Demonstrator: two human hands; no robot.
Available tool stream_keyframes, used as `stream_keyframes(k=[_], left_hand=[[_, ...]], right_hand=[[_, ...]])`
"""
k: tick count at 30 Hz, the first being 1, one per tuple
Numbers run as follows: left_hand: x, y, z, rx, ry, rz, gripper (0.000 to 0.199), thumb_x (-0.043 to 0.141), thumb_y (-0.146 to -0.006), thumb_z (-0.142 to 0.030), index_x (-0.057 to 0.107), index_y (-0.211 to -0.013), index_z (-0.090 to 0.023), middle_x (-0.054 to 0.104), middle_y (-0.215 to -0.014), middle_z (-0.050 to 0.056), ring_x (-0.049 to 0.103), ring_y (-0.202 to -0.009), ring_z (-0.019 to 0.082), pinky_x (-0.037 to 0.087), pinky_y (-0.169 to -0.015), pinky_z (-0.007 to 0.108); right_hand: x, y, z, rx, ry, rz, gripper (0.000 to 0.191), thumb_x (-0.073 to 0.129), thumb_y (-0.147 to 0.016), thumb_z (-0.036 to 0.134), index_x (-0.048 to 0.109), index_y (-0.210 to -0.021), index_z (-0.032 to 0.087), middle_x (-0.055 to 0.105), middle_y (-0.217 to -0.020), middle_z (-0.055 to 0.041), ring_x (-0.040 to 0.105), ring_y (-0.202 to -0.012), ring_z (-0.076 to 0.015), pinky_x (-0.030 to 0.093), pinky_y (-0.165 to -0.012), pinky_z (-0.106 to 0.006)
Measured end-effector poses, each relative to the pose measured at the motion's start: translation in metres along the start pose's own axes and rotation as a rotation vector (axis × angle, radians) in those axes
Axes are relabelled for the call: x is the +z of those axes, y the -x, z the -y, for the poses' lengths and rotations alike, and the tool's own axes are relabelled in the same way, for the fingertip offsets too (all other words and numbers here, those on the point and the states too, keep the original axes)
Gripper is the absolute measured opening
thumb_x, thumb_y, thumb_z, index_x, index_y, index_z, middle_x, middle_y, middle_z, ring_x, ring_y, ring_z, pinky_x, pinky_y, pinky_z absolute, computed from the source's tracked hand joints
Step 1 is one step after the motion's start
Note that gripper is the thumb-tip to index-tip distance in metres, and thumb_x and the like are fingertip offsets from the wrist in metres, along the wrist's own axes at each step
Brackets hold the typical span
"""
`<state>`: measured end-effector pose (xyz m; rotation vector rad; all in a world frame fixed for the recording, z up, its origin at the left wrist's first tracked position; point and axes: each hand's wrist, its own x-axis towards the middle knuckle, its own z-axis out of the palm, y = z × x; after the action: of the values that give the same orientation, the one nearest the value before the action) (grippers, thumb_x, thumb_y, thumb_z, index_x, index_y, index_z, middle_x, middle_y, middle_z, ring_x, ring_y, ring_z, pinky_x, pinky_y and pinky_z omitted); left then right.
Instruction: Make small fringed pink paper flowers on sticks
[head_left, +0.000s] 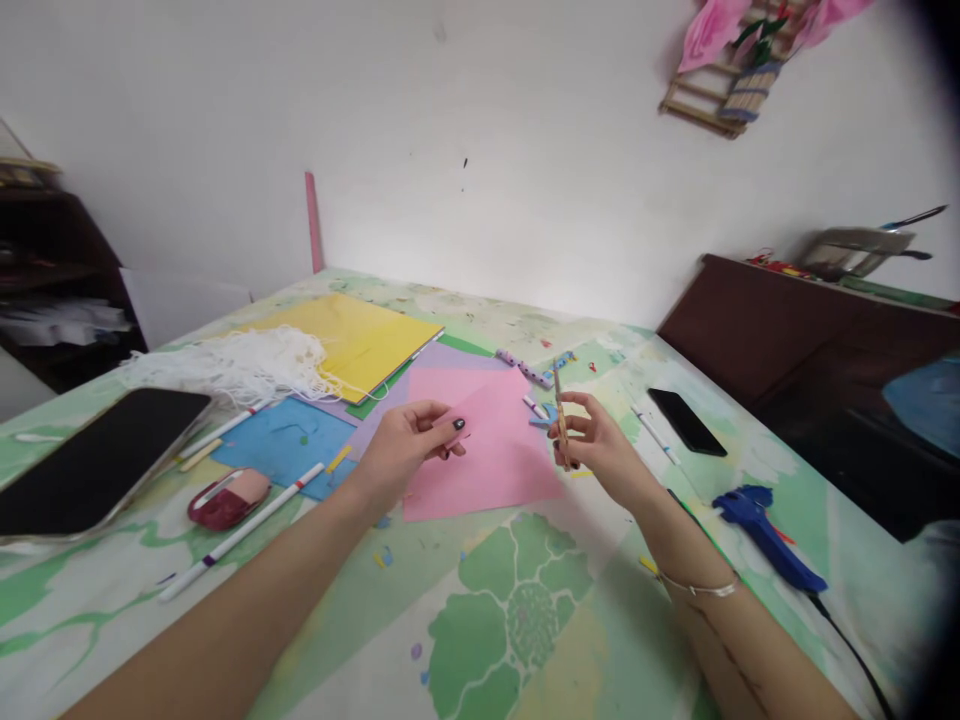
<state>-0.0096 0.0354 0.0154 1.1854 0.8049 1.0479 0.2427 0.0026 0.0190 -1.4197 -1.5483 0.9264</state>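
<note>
Between the thumb and fingers of my left hand (416, 435) is a small piece of pink paper (472, 408), pinched above a larger pink sheet (499, 455) that lies on the table. My right hand (596, 440) is closed around the handles of a pair of scissors (561, 415), whose blades point up and away from me, to the right of the pink sheet. The scissors and the small pink piece are apart. Lilac paper (442, 362) shows from under the pink sheet.
Yellow (360, 340) and blue sheets (281, 450), white cord (247, 365) and a tablet (97, 455) lie left. A marker (244, 530) and a red case (229, 497) are near my left forearm. Right are a phone (686, 420) and a blue glue gun (772, 540) with its cable.
</note>
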Motion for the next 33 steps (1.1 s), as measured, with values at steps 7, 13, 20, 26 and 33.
stream_keyframes(k=[7,13,20,26,33], left_hand=[[0.000,-0.002,0.003,-0.024,0.193,-0.079,0.017,0.074,-0.066,-0.022,0.065,-0.074,-0.010,0.060,-0.065,0.001,0.053,-0.058,0.007,0.041,-0.058,0.019],[0.007,-0.001,0.013,-0.069,0.341,-0.179,0.020,0.076,-0.063,-0.019,0.062,-0.075,-0.010,0.062,-0.067,0.001,0.056,-0.061,0.008,0.044,-0.061,0.020],[0.021,0.003,0.027,-0.118,0.306,-0.127,0.023,0.075,-0.065,-0.021,0.061,-0.080,-0.010,0.062,-0.069,0.001,0.056,-0.061,0.008,0.043,-0.062,0.020],[0.029,0.012,0.032,-0.112,0.228,-0.041,0.021,0.071,-0.070,-0.029,0.060,-0.076,-0.011,0.059,-0.062,0.000,0.052,-0.058,0.008,0.037,-0.056,0.019],[0.030,0.014,0.027,-0.105,0.208,-0.061,0.021,0.072,-0.068,-0.027,0.059,-0.075,-0.012,0.057,-0.064,-0.001,0.051,-0.060,0.007,0.039,-0.058,0.019]], right_hand=[[0.032,0.019,0.020,0.012,-0.250,0.184,0.043,0.062,-0.077,0.042,0.049,-0.109,0.018,0.043,-0.071,0.0031,0.041,-0.055,-0.0083,0.035,-0.050,-0.023],[0.049,0.030,0.019,0.033,-0.030,0.267,0.040,0.052,-0.079,0.057,0.047,-0.074,0.018,0.042,-0.052,0.0055,0.042,-0.046,-0.0091,0.034,-0.047,-0.022],[0.060,0.035,0.014,0.091,0.032,0.305,0.042,0.051,-0.079,0.058,0.043,-0.064,0.019,0.039,-0.041,0.0070,0.038,-0.035,-0.0076,0.026,-0.037,-0.019],[0.062,0.037,0.011,0.066,0.092,0.273,0.043,0.049,-0.081,0.058,0.044,-0.064,0.018,0.039,-0.042,0.0064,0.038,-0.036,-0.0072,0.026,-0.038,-0.019],[0.062,0.035,0.009,0.018,0.164,0.230,0.045,0.046,-0.082,0.059,0.045,-0.063,0.018,0.039,-0.043,0.0054,0.036,-0.040,-0.0075,0.026,-0.041,-0.020]])
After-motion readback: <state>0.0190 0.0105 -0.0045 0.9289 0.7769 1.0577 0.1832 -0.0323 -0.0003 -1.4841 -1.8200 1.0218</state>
